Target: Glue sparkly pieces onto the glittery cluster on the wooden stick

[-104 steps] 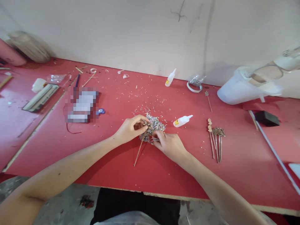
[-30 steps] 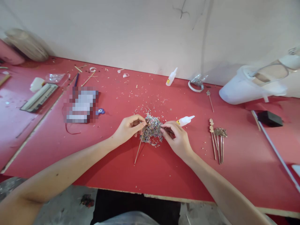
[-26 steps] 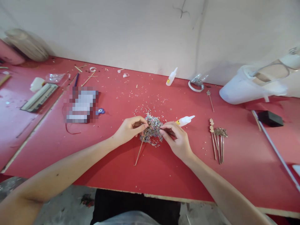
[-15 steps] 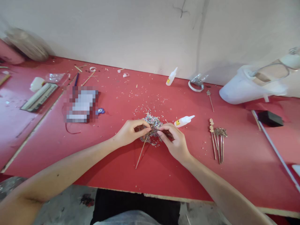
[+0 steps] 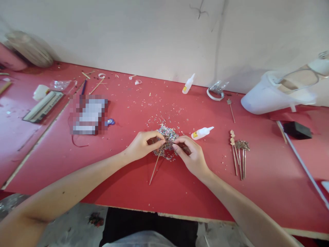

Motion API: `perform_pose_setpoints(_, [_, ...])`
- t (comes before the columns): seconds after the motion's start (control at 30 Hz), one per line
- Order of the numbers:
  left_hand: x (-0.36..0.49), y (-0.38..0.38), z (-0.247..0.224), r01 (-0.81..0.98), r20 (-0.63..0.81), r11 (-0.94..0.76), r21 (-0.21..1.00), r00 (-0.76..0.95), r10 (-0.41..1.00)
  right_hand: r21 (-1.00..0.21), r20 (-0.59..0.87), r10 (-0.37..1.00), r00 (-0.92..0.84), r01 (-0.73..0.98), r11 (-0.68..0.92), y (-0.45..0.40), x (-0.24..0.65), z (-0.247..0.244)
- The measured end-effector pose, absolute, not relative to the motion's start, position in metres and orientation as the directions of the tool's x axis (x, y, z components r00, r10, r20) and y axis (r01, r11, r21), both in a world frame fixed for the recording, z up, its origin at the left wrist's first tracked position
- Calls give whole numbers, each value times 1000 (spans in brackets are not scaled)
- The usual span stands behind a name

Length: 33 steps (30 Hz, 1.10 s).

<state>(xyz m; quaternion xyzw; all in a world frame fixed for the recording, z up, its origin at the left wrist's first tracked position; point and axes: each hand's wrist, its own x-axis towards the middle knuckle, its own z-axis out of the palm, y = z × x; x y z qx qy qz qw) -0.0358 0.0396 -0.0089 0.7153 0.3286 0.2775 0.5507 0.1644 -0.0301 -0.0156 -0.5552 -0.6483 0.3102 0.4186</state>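
With thumb and forefinger, my left hand (image 5: 145, 145) pinches the upper end of a thin wooden stick (image 5: 155, 168), which slants down toward the table's front edge. My right hand (image 5: 191, 154) faces it, its fingertips closed on a thin dark tool (image 5: 170, 141) whose tip reaches the stick's top; its kind is too small to tell. Below both hands lies a pile of small glittering chips (image 5: 168, 132), partly covered by the fingers. A white glue bottle (image 5: 202, 133) lies just beyond my right hand.
Several sticks with decorated tops (image 5: 239, 154) lie to the right, and a single one (image 5: 231, 111) farther back. Another glue bottle (image 5: 188, 84) and a tape roll (image 5: 215, 94) are near the wall. A white bucket (image 5: 267, 92) leans at right. A ruler-like box (image 5: 43, 107) lies left.
Both hands stay almost in place. The lower end of the stick has shifted very slightly to the right.
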Motion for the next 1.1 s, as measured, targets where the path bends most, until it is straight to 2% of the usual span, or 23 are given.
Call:
perform_pose_setpoints(0.33, [-37,40,-10,147,14,-139,979,634,773,-828,280,958,-55,491,270,-31,166,-14])
perform_pose_setpoints(0.7, [-36,39,-8,168,74,-233,958,639,765,-871,196,980,-35,454,190,-31,164,-14])
perform_pose_setpoints(1.1, [-35,39,-7,193,98,-280,941,635,767,-943,33,999,-10,331,34,-33,163,-13])
